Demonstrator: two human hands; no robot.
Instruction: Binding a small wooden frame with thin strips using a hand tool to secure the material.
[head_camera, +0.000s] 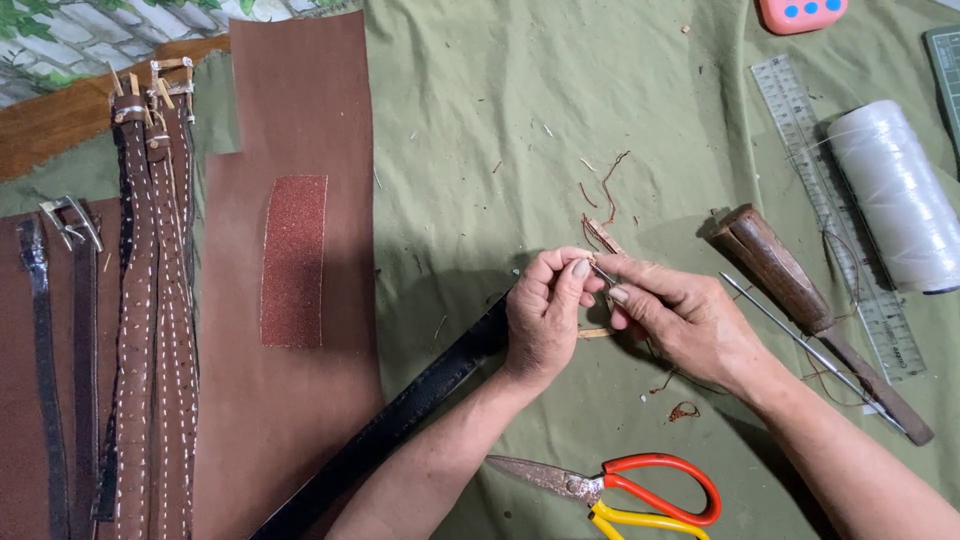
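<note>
At the centre of the frame, the left hand pinches a small tan leather strip between thumb and forefinger, with the end of a black belt running under its wrist toward the lower left. The right hand has its fingers clamped on a thin metal needle, its tip meeting the strip. The step looks like stitching or piercing the leather; pushing through would call for a steady grip and straight pressure. Orange-handled scissors lie at bottom centre, a wooden-handled awl and white thread spool at right on the green-clothed counter.
</note>
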